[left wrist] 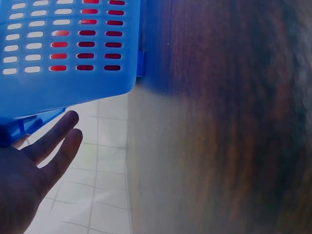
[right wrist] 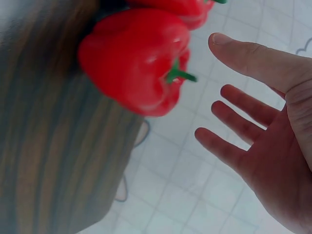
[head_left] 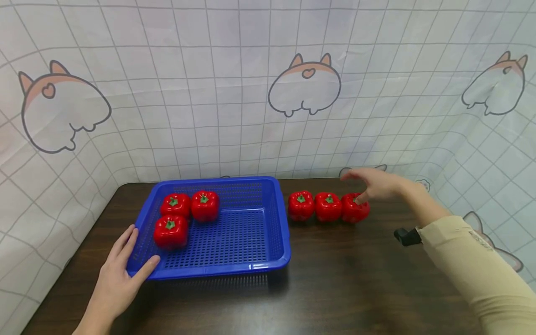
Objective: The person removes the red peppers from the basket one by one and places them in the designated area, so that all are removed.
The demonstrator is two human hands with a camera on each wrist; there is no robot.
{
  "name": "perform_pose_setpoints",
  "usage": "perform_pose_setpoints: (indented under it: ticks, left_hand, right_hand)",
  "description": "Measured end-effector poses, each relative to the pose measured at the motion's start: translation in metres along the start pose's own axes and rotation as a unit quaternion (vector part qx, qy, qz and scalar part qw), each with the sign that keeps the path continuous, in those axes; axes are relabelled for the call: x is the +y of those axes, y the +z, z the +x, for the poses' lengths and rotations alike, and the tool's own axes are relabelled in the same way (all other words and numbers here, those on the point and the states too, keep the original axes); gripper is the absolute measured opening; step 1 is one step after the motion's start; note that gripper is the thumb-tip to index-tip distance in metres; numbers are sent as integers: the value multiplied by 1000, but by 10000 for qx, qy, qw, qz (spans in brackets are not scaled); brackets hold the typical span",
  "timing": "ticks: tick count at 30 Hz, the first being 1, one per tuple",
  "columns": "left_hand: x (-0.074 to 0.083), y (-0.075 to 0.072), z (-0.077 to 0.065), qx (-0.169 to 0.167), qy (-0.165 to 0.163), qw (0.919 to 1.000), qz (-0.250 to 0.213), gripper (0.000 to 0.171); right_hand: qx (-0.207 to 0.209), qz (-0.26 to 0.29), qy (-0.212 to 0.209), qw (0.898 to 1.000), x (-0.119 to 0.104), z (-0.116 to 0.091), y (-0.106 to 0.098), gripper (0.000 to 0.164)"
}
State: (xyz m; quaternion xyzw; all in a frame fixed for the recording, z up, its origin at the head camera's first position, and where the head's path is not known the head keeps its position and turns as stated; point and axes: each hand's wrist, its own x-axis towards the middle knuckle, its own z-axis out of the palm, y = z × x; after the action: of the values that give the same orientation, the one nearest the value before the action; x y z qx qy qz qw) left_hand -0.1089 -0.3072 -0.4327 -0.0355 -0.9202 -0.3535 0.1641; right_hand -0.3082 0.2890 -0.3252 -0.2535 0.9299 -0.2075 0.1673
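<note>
Currently your right grip spreads, empty, by the rightmost pepper, right of the basket; a sideways brush could shove its neighbouring pepper. Your left grip rests uncurled on the basket's left rim.

Dark wooden table, white gridded backdrop (cartoon animals across it).

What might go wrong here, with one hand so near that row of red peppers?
The open right-hand grip, close to the rightmost glossy red bell pepper, might nudge it into its close neighbour, the middle red pepper, and disturb the row. The left-hand grip rests at the near-left corner of the blue perforated plastic basket; a push there might slide it across the dark wood-grained table towards the row.
</note>
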Motion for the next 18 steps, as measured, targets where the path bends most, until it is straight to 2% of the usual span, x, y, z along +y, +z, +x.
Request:
perform_pose_setpoints:
  ticks: [5, 9, 11, 18]
  left_hand:
    - [1, -1, 0, -13, -24, 10000, 4, 84]
    - [1, -1, 0, -1, -9, 10000, 16, 84]
    - [1, -1, -1, 14, 8, 10000, 6, 84]
    - [3, -2, -2, -4, -37, 10000, -9, 84]
  right_hand:
    - [-54, -243, -175, 9995, -17, 12, -8, 64]
    - [-128, -232, -127, 9996, -34, 21, -12, 64]
    - [-172, -254, -77, 9995, -43, 26, -12, 65]
    - [-218, -473, -284, 9982, -70, 49, -10, 62]
